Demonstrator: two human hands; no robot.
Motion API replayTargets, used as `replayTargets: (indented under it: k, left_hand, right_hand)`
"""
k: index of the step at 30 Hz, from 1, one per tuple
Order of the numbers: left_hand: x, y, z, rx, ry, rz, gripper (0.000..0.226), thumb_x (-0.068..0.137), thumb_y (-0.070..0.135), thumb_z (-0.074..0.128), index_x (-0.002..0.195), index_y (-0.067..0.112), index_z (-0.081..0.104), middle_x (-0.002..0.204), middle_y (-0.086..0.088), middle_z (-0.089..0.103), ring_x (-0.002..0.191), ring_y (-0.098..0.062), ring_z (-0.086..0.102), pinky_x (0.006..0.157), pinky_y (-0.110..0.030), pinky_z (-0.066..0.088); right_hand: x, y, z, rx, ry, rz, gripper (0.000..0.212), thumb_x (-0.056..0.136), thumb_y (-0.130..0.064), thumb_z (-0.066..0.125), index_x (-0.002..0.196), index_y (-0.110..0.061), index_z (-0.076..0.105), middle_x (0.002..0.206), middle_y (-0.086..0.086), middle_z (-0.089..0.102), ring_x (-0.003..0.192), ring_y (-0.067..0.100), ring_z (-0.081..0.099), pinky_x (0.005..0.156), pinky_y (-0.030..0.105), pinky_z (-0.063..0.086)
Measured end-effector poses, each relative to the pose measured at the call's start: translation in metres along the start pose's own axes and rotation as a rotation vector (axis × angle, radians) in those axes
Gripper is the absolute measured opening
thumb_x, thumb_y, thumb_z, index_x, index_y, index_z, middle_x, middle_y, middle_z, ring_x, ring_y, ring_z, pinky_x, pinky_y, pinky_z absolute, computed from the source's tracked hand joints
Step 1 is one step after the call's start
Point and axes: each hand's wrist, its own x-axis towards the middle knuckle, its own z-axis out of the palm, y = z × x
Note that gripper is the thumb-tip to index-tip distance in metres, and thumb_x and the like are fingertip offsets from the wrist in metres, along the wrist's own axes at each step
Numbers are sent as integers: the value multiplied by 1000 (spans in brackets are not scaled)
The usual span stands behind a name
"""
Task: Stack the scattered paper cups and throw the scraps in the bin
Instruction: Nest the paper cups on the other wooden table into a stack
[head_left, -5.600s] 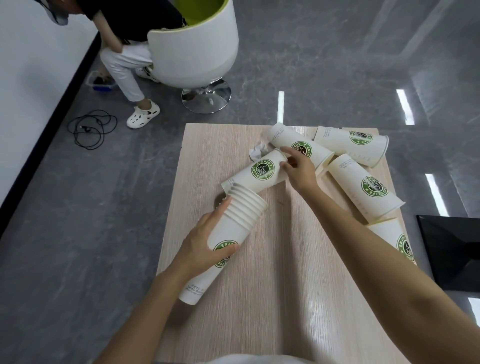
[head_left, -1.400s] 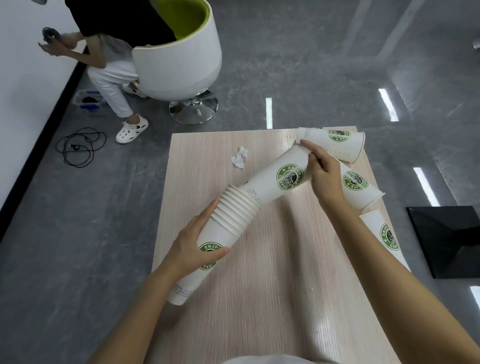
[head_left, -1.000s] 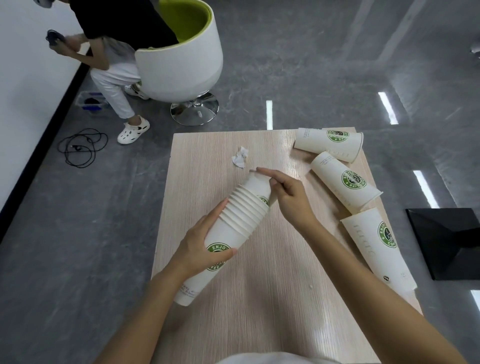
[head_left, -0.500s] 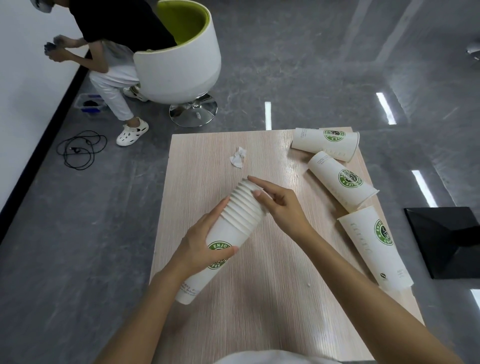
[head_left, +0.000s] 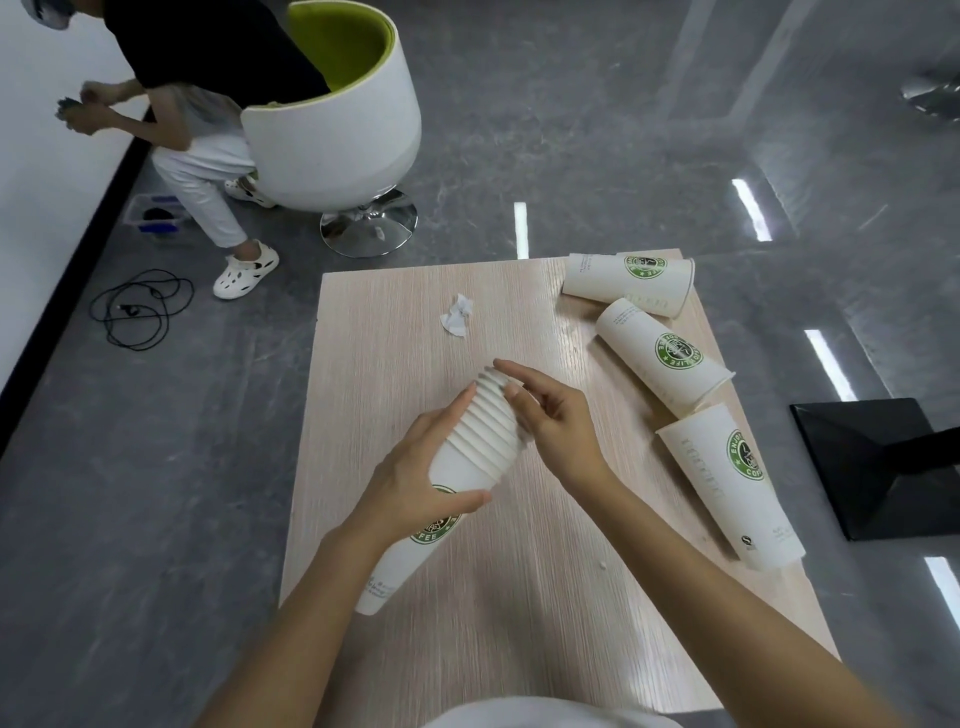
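Grey floor surrounds a pale desk (head_left: 363, 364); a scrap (head_left: 457, 322) lies far left on it; the left hand (head_left: 415, 483) has its grip around the stack (head_left: 467, 467); the right hand (head_left: 556, 421), grip loose, fingertips at its rims; three cups (head_left: 670, 358) lie right.

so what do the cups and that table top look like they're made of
Cups: seemingly matte white paper with green printed logos; rolled rims show on the nested stack. Table: pale wood-grain surface with a slight sheen, probably laminate; real wood can't be ruled out.
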Motion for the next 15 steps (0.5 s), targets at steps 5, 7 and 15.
replayTargets:
  k: [5, 7, 15]
  left_hand:
    - [6, 6, 8, -23, -23, 5, 105, 72, 43, 82, 147, 56, 10, 135, 18, 37, 116, -6, 44, 88, -26, 38]
    - [7, 8, 12, -38, -38, 9, 105, 71, 42, 82, 145, 60, 10, 137, 19, 37, 118, -7, 44, 91, -28, 39]
    - [14, 15, 29, -75, -86, 30, 105, 70, 42, 83, 144, 62, 12, 138, 19, 40, 120, -4, 45, 96, -28, 40]
  right_hand:
    - [-1, -3, -25, 2, 76, -20, 29, 93, -9, 55, 121, -16, 61, 69, 0, 56, 68, 5, 52, 76, 14, 45]
    - [-1, -4, -40, 4, 114, -33, 29, 94, -6, 53, 121, -15, 59, 81, 9, 68, 77, 10, 62, 82, 21, 51]
    - [-11, 9, -108, -179, 359, -14, 27, 93, -4, 54, 118, -10, 63, 89, 8, 70, 80, 3, 64, 76, 16, 48]
